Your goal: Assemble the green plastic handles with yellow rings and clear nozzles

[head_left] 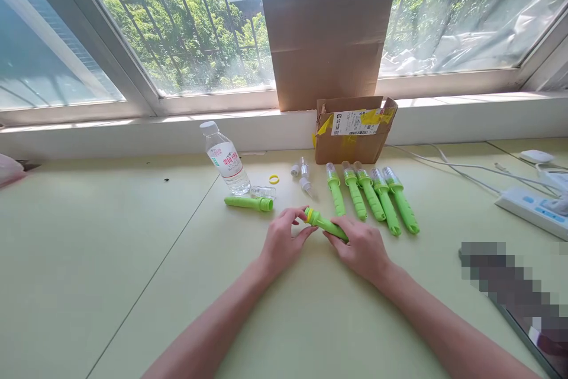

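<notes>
**Loose small parts near a half-assembled green handle**

We have the green handle (326, 225) low over the table (110, 284), just in front of the row of five finished green tools (373, 198). Our right hand (361, 249) grips its body; our left hand (281, 243) pinches the end with the yellow ring (307, 213), fingertips closed on it.

Risks as we see them:
- The ring sits right at the end, so a slip of the left pinch could pop it off and let it roll.
- The spare yellow ring (274, 179), clear cap (262, 191) and small clear nozzle pieces (304, 178) lie loose nearby; a forearm sweep could scatter them.
- The water bottle (225, 159) stands upright just beside the bare green handle (248, 203); a knock could tip it.
- The cardboard box (352, 130) crowds the back of the row.
</notes>
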The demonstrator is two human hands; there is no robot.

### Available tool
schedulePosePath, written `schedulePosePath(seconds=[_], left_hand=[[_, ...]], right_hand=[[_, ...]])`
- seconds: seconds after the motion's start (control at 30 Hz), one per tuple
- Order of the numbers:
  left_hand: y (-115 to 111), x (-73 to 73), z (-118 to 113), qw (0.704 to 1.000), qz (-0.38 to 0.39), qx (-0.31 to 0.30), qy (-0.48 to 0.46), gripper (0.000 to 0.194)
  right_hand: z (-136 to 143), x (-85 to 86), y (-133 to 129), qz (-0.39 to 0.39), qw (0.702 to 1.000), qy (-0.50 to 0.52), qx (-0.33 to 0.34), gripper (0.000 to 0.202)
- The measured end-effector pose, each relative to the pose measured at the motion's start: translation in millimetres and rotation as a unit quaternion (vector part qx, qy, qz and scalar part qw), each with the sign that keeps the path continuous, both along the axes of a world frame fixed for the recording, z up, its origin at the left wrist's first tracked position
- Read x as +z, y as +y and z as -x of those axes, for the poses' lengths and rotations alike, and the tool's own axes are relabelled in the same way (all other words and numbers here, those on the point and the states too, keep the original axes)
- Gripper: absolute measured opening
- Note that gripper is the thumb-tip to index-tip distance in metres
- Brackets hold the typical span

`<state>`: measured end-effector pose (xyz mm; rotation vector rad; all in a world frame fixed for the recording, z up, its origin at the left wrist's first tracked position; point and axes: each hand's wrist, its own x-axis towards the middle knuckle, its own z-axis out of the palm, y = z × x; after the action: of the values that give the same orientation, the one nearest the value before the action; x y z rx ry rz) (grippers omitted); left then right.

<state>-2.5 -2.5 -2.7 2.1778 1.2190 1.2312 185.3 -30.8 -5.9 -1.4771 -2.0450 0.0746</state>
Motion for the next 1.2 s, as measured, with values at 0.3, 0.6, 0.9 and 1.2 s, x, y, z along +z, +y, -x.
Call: schedulePosePath(seconds=[0.3, 0.6, 0.9, 1.2], left_hand=[[1.8, 1.4, -0.3, 1.000, 0.006, 0.020, -0.009, 0.019], [2.6, -0.2, 1.5, 0.997, 0.069, -0.019, -0.013, 0.018], [1.2, 1.1, -0.3, 0.999, 0.039, -0.012, -0.016, 0.016], [2.7, 0.2, -0.8, 0.999, 0.038, -0.010, -0.024, 0.021]], right_hand=[[6.2, -0.5, -3.2, -0.028, 0.997, -0.062, -0.021, 0.023], [0.2, -3.0, -0.8, 0.037, 0.999, -0.038, 0.009, 0.025], [2.3, -3.2, -1.9, -0.036, 0.998, -0.052, -0.023, 0.016], [4.6, -2.9, -2.4, -0.040, 0.998, -0.036, -0.035, 0.020]])
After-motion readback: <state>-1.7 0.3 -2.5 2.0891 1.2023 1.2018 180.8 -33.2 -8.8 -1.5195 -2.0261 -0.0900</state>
